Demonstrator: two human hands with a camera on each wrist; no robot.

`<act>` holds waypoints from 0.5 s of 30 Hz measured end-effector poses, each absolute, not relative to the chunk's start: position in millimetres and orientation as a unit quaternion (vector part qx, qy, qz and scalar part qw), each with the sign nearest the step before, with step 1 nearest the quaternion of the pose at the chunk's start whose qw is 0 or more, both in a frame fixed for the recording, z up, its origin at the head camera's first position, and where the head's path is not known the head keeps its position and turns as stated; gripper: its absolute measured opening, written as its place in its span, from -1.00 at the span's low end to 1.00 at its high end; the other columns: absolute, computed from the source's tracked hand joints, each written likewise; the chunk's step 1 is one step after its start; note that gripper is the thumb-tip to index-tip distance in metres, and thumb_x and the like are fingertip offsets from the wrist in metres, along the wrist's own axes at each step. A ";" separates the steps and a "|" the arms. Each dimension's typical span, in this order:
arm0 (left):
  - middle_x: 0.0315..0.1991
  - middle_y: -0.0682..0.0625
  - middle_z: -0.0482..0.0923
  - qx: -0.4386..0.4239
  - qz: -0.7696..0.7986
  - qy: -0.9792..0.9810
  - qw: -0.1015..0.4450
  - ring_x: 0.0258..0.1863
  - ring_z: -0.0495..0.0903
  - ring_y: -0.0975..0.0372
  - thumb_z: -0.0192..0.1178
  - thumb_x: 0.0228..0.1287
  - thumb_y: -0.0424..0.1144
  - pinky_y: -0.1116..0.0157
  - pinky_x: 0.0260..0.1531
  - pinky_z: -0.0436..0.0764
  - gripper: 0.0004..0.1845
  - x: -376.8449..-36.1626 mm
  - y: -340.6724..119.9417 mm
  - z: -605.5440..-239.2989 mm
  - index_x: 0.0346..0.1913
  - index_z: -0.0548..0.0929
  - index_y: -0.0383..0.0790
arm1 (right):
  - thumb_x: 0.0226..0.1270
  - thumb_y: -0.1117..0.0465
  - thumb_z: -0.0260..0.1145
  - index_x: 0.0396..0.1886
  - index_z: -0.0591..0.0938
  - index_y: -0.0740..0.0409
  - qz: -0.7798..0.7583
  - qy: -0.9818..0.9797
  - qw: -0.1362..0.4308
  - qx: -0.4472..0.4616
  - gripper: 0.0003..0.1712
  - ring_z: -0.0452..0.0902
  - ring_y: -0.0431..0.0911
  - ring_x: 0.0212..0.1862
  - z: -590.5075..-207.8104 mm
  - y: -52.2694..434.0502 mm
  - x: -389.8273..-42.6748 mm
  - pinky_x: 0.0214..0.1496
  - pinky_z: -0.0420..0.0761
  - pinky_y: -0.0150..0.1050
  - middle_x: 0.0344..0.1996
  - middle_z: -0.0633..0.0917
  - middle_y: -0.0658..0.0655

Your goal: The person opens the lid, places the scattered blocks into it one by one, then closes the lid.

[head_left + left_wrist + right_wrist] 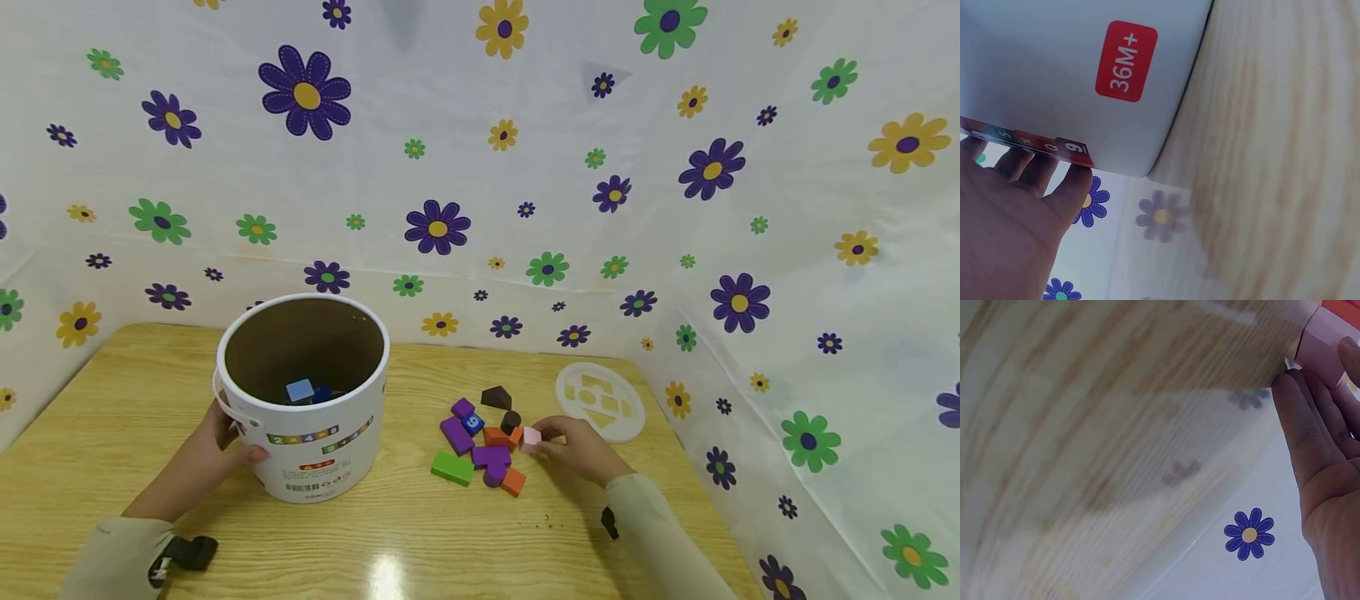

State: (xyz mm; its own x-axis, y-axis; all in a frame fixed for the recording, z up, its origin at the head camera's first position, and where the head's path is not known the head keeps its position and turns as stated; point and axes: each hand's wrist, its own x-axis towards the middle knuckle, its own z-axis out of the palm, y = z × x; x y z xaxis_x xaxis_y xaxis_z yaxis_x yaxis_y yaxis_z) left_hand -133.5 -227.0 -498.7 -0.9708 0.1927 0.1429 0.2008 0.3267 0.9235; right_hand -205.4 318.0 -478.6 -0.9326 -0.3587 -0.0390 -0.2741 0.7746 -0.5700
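Observation:
A large white bucket (337, 479) stands upright on the table, with a light blue block (300, 390) and a few darker pieces visible inside. My left hand (206, 450) rests against the bucket's left side, its fairly straight fingers (1072, 194) touching the wall in the left wrist view. On the right, my right hand (577, 448) pinches a pink block (531, 439) between thumb and fingers; the block also shows in the right wrist view (1322, 347). Beside it are orange blocks (495, 437), purple blocks (491, 456) and a dark cylinder (511, 421).
A green block (452, 468), a blue number block (472, 423) and a dark brown block (497, 397) lie in the same cluster. A white disc with shaped cutouts (636, 412) lies behind my right hand. Flower-patterned cloth (450, 167) borders the wooden table (420, 550).

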 end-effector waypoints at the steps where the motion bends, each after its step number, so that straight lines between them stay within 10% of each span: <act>1: 0.59 -0.35 -0.11 -0.118 -0.565 -0.816 0.002 0.51 -0.05 -0.40 0.24 0.48 0.11 -0.52 0.33 0.05 0.02 -133.7 -226.9 -498.4 0.66 -0.30 0.24 | 0.38 -0.02 0.46 -0.05 0.76 -0.02 -0.289 0.940 0.072 -0.166 -0.74 0.67 -0.08 0.02 -479.7 318.3 -205.3 0.20 0.65 0.07 -0.14 0.76 -0.11; 15: 0.59 -0.35 -0.11 -0.120 -0.563 -0.818 0.002 0.51 -0.04 -0.40 0.24 0.49 0.09 -0.51 0.35 0.05 0.02 -134.7 -226.7 -498.8 0.66 -0.30 0.20 | 0.42 0.02 0.43 -0.07 0.76 -0.05 -0.285 0.939 0.070 -0.179 -0.81 0.66 -0.13 -0.01 -479.4 319.8 -203.2 0.22 0.63 0.09 -0.14 0.76 -0.13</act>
State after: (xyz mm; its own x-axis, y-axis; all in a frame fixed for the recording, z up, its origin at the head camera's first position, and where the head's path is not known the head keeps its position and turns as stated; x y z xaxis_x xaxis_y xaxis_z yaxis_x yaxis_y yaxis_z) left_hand -134.7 -226.7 -498.8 -0.9713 0.1935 0.1380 0.1981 0.3385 0.9199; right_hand -203.2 319.8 -479.4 -0.9261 -0.3762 -0.0295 -0.2965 0.7739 -0.5597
